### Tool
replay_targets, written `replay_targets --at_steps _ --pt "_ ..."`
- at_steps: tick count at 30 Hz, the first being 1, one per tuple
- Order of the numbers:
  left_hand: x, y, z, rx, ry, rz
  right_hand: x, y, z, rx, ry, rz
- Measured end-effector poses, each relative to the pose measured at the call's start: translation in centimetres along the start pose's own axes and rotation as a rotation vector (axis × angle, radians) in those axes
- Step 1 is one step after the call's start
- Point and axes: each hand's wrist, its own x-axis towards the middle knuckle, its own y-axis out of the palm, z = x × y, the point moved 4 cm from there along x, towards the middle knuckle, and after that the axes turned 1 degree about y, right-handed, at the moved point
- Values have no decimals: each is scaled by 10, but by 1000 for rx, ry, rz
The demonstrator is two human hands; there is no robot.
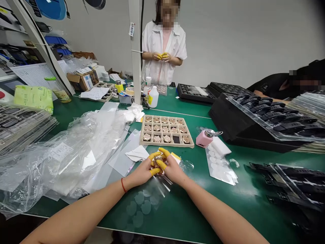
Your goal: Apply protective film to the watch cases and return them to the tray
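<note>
Between my two hands is a round gold-toned watch case [158,160], partly covered by fingers in yellow finger cots. My left hand [145,169] grips its left side, and my right hand [170,168] has thumb and finger closed on its right side. Below the hands lies a clear plastic sheet [146,203] with round translucent films. Just beyond them stands a beige compartment tray [166,145] of similar watch cases; one front-row compartment shows only its dark bottom. A white cloth [137,154] lies left of my hands.
Clear plastic bags [68,156] cover the left side. A pink pump bottle [203,138] and a sheet of round stickers [219,166] lie right. Watches with black straps [286,115] fill a sloped tray. A co-worker in white [165,51] stands across; another person's dark sleeve [271,81] is at right.
</note>
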Motion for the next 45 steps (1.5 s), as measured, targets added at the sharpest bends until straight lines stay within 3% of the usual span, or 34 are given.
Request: replay_targets --at_steps 5,9,13,17,21,25,30,36,38,40,42,45 --pt "-2 -6 0 -6 -72 -71 58 -59 -13 -237 72 -282" --pt "-2 -7 0 17 -117 -69 80 -96 -32 -475 140 -354" --pt "-2 -7 -1 43 -115 -41 75 -116 -41 -689 226 -358" --pt "-1 -7 0 77 -126 -19 72 -128 -56 -826 365 -262" --pt "0 -7 2 57 -117 -28 77 -133 -67 -871 410 -189" --pt "-1 -7 4 54 -122 -29 79 -133 -69 -848 406 -128" --pt "-1 -8 3 62 -120 -42 77 -130 -63 -853 411 -194" --pt "-1 -9 -1 47 -118 -79 60 -109 -20 -757 285 -240" --pt "0 -11 0 14 -83 -112 49 -88 2 -602 144 -88" --pt "0 -14 2 -32 -45 -139 34 -61 21 -331 -18 205" --pt "0 -16 3 -35 -34 -150 20 -40 33 -120 -58 415" --pt "-1 -13 1 -13 -36 -110 11 -26 34 36 75 425"
